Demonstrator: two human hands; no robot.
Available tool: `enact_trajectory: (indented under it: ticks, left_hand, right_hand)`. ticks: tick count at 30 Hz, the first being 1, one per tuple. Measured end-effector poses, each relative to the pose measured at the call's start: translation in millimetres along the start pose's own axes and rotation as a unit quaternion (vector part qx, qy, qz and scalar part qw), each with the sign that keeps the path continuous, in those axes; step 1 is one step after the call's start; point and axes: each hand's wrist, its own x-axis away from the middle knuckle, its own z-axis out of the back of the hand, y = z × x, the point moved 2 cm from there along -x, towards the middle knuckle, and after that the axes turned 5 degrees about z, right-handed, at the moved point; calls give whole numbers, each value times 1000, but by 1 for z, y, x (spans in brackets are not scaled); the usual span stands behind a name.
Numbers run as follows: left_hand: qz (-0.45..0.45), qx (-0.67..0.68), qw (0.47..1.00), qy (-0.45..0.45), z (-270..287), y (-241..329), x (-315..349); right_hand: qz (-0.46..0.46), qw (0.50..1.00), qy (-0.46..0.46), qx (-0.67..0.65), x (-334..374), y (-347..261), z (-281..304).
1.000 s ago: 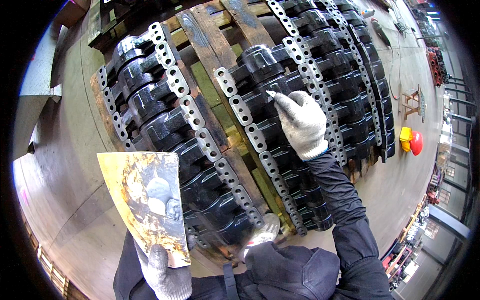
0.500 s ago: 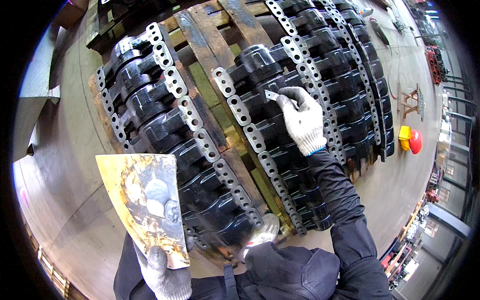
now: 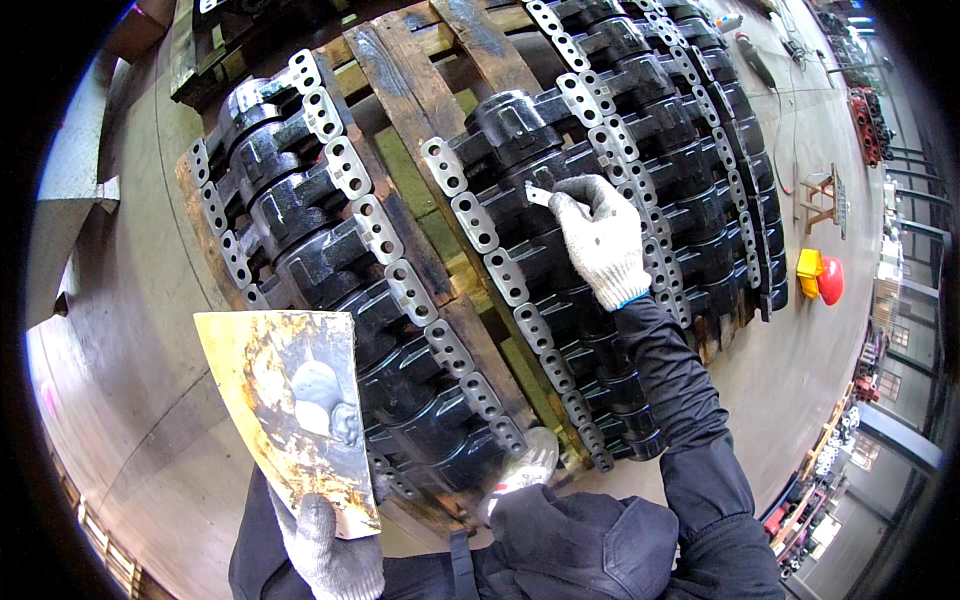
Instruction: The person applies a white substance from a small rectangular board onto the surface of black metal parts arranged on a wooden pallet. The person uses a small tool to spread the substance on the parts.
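The right hand point(image 3: 603, 240), in a knitted white glove, pinches a small pale scraper blade point(image 3: 539, 196) between thumb and forefinger. That blade's tip lies over the black track casting point(image 3: 545, 178) in the row right of the gap between the rows; whether it touches the painted surface is too fine to tell.

The left hand point(image 3: 328, 550), gloved too, has its grip clasped on the narrow lower end of a stained, tapering board point(image 3: 225, 335), thumb pressed on the upper face and fingers mostly hidden beneath. The board sits at lower left, in front of the nearer black row. A lump of grey paste point(image 3: 317, 395) rests about mid-board.

The board looks stiff and fairly light, best taken at that bare narrow end, clear of the paste, and kept near level, since the paste seems soft, sticky and likely to smear. The blade appears thin, light and perhaps springy; its rear end suits a fingertip pinch, though a paste-coated glove could slip on it. The castings look heavy and rigid, with glossy, probably slick paint; they lie on a wooden pallet point(image 3: 395, 70), beside which a shoe point(image 3: 530, 460) shows.
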Motion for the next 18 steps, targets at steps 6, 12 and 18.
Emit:
enact_trajectory:
  ticks: [6,12,18]
  left_hand:
    - [7,-6,1000,0,0,0,-1]
    - [3,-9,1000,-11,0,0,-2]
    - [6,-2,1000,-6,-3,-1,-1]
  right_hand:
    - [18,1000,18,17,-1,12,-5]
    - [160,978,41,131,1,-3,-6]
    - [234,952,47,193,-5,-11,-6]
